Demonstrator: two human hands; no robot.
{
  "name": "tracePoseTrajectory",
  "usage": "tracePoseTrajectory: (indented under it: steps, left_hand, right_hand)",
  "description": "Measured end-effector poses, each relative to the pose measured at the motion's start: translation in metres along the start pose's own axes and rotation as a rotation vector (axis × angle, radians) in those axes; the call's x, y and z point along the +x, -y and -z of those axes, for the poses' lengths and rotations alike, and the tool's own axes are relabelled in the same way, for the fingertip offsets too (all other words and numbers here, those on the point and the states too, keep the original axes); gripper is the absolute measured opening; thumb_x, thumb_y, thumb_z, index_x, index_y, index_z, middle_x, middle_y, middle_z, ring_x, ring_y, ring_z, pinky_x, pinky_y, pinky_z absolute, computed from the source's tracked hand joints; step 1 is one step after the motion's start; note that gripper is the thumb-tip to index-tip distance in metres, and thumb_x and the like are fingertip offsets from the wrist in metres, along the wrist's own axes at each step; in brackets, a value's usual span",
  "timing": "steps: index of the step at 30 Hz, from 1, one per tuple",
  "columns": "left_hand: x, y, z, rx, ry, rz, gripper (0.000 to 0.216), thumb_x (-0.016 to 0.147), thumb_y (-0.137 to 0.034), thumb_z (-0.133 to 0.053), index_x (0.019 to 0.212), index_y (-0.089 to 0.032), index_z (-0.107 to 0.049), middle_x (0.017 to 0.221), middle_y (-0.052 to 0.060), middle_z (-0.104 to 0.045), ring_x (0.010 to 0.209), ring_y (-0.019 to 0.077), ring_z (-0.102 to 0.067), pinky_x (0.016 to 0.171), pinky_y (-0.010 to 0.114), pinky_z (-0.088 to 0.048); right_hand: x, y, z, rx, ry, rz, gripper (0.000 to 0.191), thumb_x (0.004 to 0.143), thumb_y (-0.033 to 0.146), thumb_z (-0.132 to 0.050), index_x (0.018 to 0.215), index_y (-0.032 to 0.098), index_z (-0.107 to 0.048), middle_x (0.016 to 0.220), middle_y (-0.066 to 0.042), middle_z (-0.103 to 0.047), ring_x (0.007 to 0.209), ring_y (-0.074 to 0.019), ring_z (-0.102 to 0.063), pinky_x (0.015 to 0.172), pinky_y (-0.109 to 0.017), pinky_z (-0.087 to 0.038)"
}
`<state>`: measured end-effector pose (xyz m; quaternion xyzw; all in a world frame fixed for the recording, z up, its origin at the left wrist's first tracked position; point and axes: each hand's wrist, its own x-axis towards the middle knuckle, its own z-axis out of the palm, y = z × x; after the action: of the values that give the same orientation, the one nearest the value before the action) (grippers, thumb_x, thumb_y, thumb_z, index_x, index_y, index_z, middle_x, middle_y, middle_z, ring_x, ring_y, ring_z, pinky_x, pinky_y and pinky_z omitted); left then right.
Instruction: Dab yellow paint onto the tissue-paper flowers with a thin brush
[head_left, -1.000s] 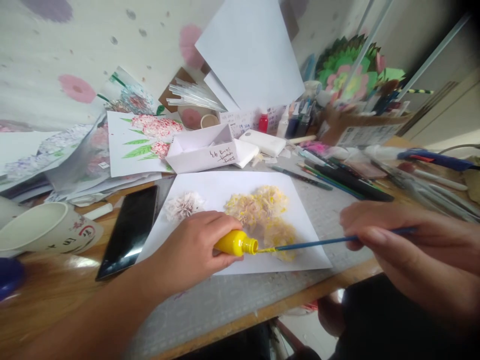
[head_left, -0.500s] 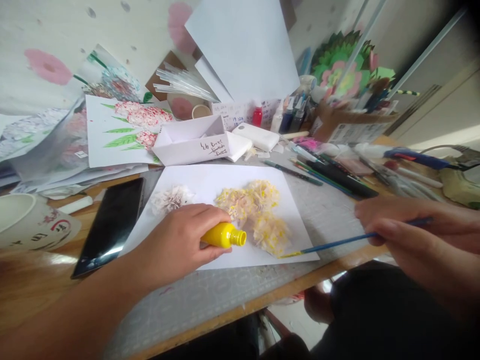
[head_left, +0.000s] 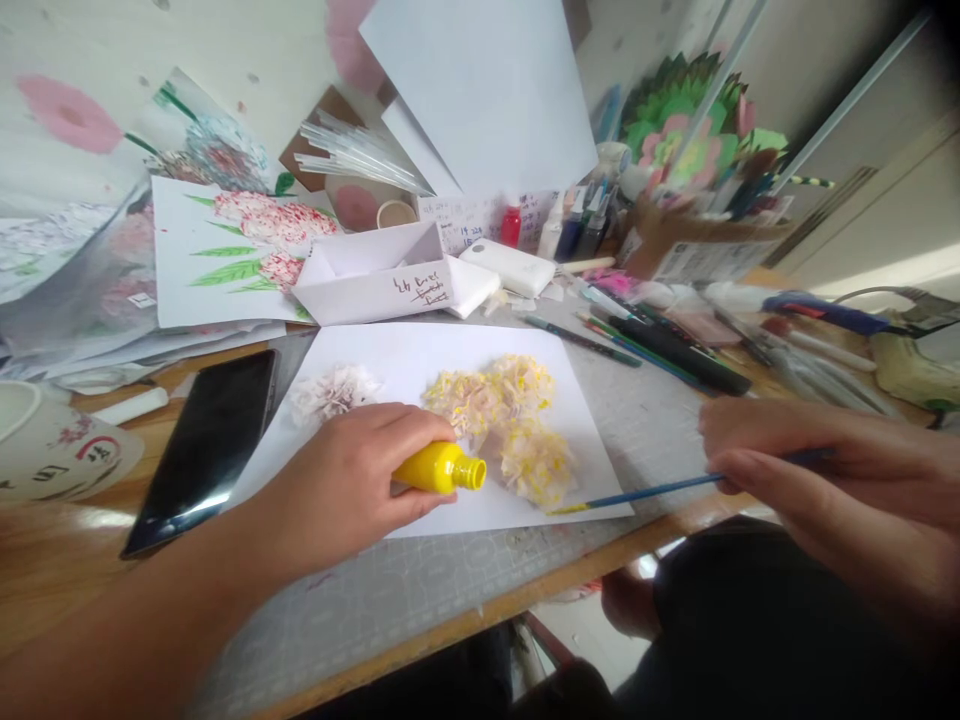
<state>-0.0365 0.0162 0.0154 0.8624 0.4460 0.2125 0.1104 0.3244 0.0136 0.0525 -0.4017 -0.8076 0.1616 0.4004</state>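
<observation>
My left hand is wrapped round a small yellow paint bottle, tilted on its side with its uncapped mouth facing right. In my right hand is a thin blue paintbrush, pinched by the handle. Its yellow-coated tip lies at the lower edge of the nearest yellow-tinged ruffled flower; whether it touches I cannot tell. Two more ruffled flowers with yellow edges lie behind it. A whitish ruffled flower with a dark centre sits to the left, all on a white paper sheet.
A black phone and a paper cup stand at the left. Behind the sheet are an open white box, a white device and a red bottle. Pens lie right. The wooden table edge runs along the front.
The view has shifted slightly, moving most things a little left in the picture. My right hand and the brush have come slightly left. Both hands keep their hold.
</observation>
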Motion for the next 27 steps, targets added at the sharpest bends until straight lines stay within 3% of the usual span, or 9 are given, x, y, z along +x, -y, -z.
tracePoseTrajectory:
  steps: [16, 27]
  left_hand:
    - [-0.0016, 0.0053, -0.0029, -0.019, -0.031, -0.044, 0.023, 0.095, -0.043, -0.074, 0.111, -0.03, -0.063, 0.099, -0.007, -0.074, 0.087, 0.018, -0.068, 0.079, 0.029, -0.044]
    - [-0.0028, 0.0059, -0.0032, -0.013, -0.026, -0.039, 0.023, 0.095, -0.043, -0.074, 0.112, -0.032, -0.063, 0.1, -0.007, -0.074, 0.087, 0.0183, -0.068, 0.08, 0.03, -0.043]
  right_hand:
    - [0.0032, 0.0015, -0.0004, 0.001, 0.004, 0.014, 0.017, 0.091, 0.019, -0.073, 0.081, 0.032, -0.068, 0.066, 0.006, -0.071, 0.053, -0.0131, -0.066, 0.051, -0.021, -0.053]
    - [0.007, 0.0041, -0.0006, -0.038, -0.081, -0.162, 0.018, 0.086, 0.032, -0.077, 0.069, 0.03, -0.071, 0.066, 0.005, -0.074, 0.053, -0.0135, -0.063, 0.053, -0.023, -0.05]
